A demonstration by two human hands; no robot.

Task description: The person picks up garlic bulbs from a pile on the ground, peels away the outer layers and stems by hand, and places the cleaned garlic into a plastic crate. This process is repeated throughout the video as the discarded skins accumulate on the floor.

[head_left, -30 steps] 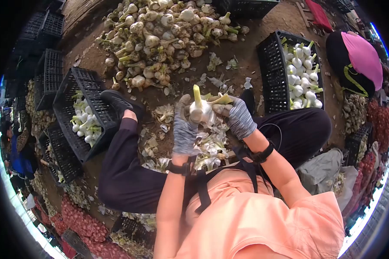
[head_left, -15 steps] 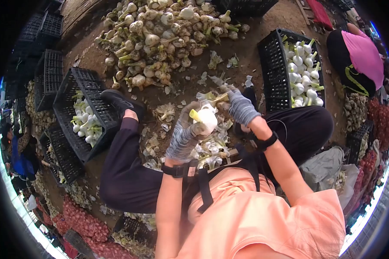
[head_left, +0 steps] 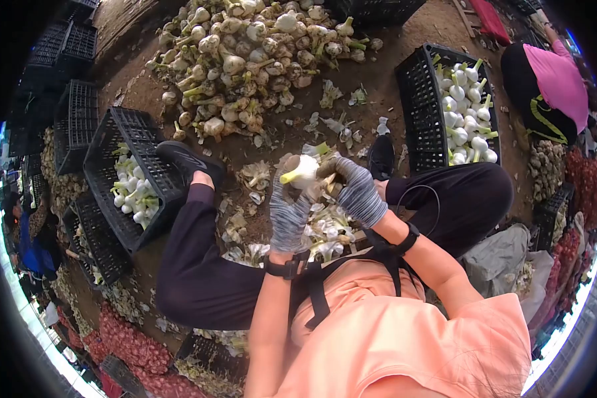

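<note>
A white garlic bulb (head_left: 303,170) with a cut yellow-green stem lies in the fingers of my left hand (head_left: 289,215), its stem pointing left. My right hand (head_left: 359,196) is bent inward, with thumb and fingertips pinched on the bulb's right side. Both hands wear grey striped knit gloves, soiled at the fingers. Beneath them, loose garlic skins (head_left: 328,229) cover the ground between my legs.
Ahead is a heap of untrimmed garlic (head_left: 245,60). Black crates with clean white bulbs stand at the right (head_left: 421,113) and left (head_left: 156,189). A person in pink (head_left: 557,86) is at far right; red net sacks (head_left: 136,345) lie lower left.
My right hand has come back down from farther forward to the bulb, and a strip of skin now lies on the ground ahead. My left hand has turned the bulb and shifted slightly right.
</note>
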